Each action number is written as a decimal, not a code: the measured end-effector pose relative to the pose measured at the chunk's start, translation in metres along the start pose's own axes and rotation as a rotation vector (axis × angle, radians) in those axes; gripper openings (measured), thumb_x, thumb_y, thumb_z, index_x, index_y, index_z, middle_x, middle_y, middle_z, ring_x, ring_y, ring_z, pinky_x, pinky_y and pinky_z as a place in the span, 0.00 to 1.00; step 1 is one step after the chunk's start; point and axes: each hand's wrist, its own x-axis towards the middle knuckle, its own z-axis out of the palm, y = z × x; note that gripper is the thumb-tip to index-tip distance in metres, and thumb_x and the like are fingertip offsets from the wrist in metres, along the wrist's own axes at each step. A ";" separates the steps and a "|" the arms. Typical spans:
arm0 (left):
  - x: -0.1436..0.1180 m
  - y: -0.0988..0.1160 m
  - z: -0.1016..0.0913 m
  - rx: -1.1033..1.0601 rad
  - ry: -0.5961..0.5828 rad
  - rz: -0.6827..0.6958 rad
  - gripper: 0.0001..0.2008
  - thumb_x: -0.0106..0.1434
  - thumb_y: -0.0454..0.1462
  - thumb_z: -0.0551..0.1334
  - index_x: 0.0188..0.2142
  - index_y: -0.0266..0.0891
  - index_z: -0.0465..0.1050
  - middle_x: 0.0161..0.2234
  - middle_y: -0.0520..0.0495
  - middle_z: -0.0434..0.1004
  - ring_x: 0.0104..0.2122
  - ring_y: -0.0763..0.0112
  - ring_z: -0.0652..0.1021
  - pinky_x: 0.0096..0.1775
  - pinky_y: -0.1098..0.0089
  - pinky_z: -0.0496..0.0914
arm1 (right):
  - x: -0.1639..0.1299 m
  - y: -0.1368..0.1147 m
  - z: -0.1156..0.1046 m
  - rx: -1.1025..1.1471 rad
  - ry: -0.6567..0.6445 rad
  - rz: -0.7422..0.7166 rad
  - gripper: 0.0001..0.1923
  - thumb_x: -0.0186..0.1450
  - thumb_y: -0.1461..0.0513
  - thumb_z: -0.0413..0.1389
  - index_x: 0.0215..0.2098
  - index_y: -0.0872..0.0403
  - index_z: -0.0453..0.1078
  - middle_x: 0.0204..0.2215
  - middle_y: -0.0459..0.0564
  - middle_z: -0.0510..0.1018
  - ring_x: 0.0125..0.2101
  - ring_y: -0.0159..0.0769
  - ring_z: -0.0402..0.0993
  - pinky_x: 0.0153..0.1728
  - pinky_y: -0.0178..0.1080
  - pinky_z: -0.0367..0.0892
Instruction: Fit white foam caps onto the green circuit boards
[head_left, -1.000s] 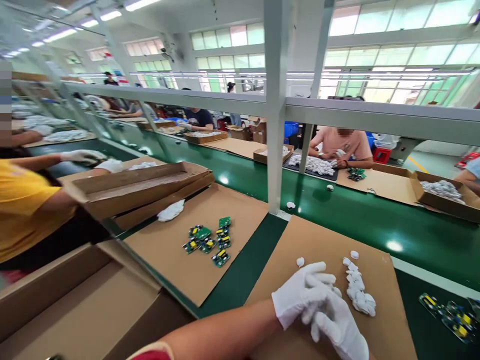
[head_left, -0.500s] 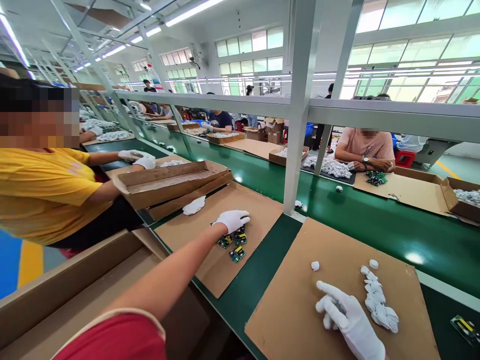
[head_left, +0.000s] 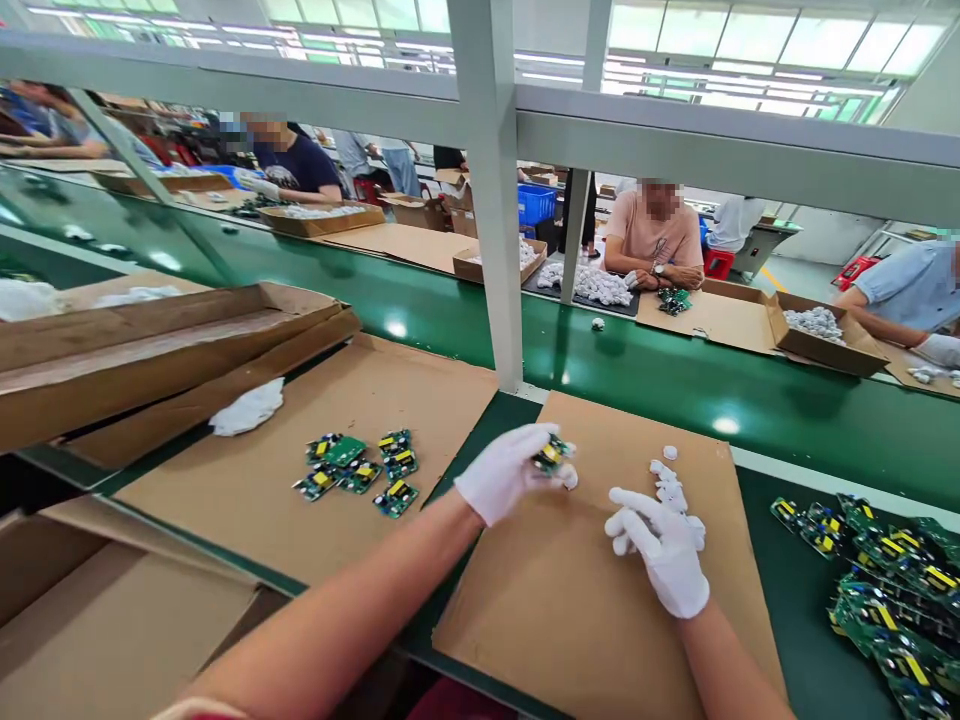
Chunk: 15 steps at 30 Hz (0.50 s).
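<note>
Cardboard sheet (head_left: pixel 570 640) under left hand (head_left: pixel 504 472) with circuit board (head_left: pixel 551 455), bare forward edge.

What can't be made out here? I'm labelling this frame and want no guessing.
Head view:
- Small green circuit board: mostly covered by the white-gloved left hand.
- White-gloved right hand: its curled fingers hide whether it grips a small white plastic piece.
- Pile of green circuit boards: cut off by the right edge.
</note>
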 end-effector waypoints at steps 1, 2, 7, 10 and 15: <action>-0.001 -0.008 0.018 -0.195 -0.071 -0.097 0.18 0.57 0.44 0.61 0.44 0.38 0.65 0.39 0.41 0.75 0.32 0.66 0.78 0.31 0.68 0.70 | -0.001 -0.001 -0.004 0.014 0.056 -0.032 0.17 0.60 0.54 0.56 0.43 0.56 0.71 0.24 0.48 0.77 0.18 0.29 0.69 0.22 0.36 0.67; -0.001 -0.015 0.033 -0.340 -0.128 -0.168 0.16 0.55 0.43 0.63 0.41 0.39 0.66 0.40 0.42 0.74 0.30 0.68 0.77 0.28 0.72 0.69 | -0.001 -0.002 -0.009 0.030 0.112 -0.062 0.17 0.60 0.55 0.56 0.43 0.55 0.71 0.24 0.48 0.77 0.19 0.29 0.69 0.23 0.36 0.68; 0.004 -0.045 0.058 -0.511 -0.215 -0.364 0.12 0.56 0.40 0.62 0.40 0.41 0.69 0.40 0.47 0.73 0.19 0.82 0.69 0.17 0.80 0.56 | 0.002 -0.012 -0.032 -0.060 0.325 -0.094 0.19 0.62 0.54 0.52 0.48 0.54 0.68 0.26 0.48 0.76 0.20 0.30 0.68 0.20 0.35 0.65; 0.007 -0.053 0.052 -0.449 -0.214 -0.381 0.14 0.57 0.41 0.62 0.43 0.41 0.70 0.36 0.48 0.73 0.16 0.85 0.64 0.16 0.80 0.53 | 0.006 -0.015 -0.037 -0.545 0.243 -0.084 0.15 0.61 0.57 0.52 0.44 0.53 0.72 0.25 0.47 0.76 0.20 0.31 0.69 0.24 0.36 0.65; 0.014 -0.047 0.037 -0.469 -0.208 -0.292 0.16 0.58 0.41 0.61 0.46 0.43 0.69 0.41 0.45 0.72 0.17 0.85 0.64 0.18 0.79 0.55 | 0.002 -0.009 -0.031 -1.357 -0.081 -0.182 0.16 0.62 0.63 0.50 0.47 0.47 0.70 0.36 0.48 0.79 0.30 0.36 0.74 0.26 0.35 0.64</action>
